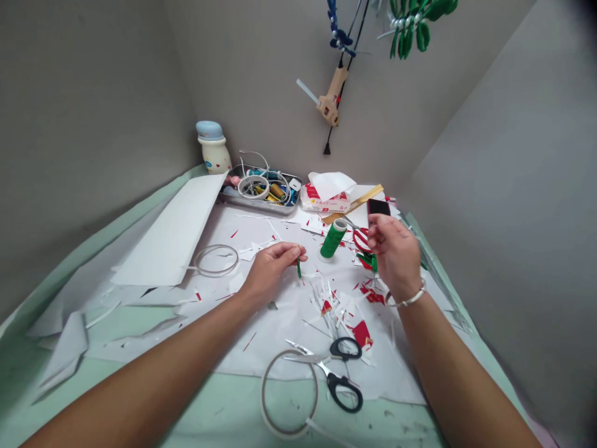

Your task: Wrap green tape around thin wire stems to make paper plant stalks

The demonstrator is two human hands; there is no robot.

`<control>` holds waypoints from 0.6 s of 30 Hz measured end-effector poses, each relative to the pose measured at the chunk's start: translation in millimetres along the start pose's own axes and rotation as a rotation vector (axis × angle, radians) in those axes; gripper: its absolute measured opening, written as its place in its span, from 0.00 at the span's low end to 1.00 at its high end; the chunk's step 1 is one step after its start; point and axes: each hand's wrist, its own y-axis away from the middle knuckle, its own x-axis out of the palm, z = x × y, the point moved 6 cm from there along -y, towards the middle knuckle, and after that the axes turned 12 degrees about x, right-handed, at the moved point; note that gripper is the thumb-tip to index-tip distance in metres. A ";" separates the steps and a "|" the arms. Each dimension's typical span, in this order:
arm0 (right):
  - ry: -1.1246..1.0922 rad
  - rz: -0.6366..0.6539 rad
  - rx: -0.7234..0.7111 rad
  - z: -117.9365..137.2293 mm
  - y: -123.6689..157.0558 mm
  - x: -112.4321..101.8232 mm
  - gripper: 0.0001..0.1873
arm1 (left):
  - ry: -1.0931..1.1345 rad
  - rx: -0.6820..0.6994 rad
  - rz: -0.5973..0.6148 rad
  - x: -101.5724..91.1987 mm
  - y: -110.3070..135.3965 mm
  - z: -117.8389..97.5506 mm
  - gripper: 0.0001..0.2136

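My left hand (273, 264) rests on the paper-covered table (140, 373), its fingers pinched on a small green piece (299, 268) that points down. My right hand (394, 252) hovers just right of it, fingers curled, with green strips (368, 260) under its fingertips; I cannot make out whether it grips them. A green thread spool (333, 238) stands upright between the two hands. Red-handled scissors (359, 235) lie behind the right hand. Black-handled scissors (338, 367) lie open near the front edge.
White and red paper scraps litter the sheets. A metal tray (261, 202) of cables and tape sits at the back beside a small bottle (213, 148) and a tissue pack (326, 199). Wire rings (215, 259) (289, 392) lie flat. A glue gun (332, 99) hangs on the wall.
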 end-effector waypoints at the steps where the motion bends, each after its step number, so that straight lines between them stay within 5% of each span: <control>1: -0.058 -0.008 0.021 3.1 -4.6 -6.7 0.12 | 0.003 -0.002 -0.003 -0.1 0.2 -0.2 0.10; 5: 0.150 0.140 0.079 16.5 -2.9 -2.2 0.09 | -0.005 -0.017 -0.001 0.4 0.6 0.3 0.11; 9: 0.676 0.846 0.071 2.3 55.2 65.2 0.07 | -0.028 -0.033 0.020 0.7 0.9 2.2 0.12; 11: 0.852 1.086 0.009 -11.5 91.9 92.6 0.05 | -0.032 -0.031 0.034 1.0 1.3 2.3 0.11; 16: 1.107 1.134 -0.208 -36.7 141.9 125.4 0.18 | -0.069 -0.015 0.056 1.7 2.6 0.5 0.11; 18: 1.125 1.126 -0.275 -39.6 149.4 127.9 0.11 | -0.086 -0.019 0.065 2.1 2.7 0.8 0.11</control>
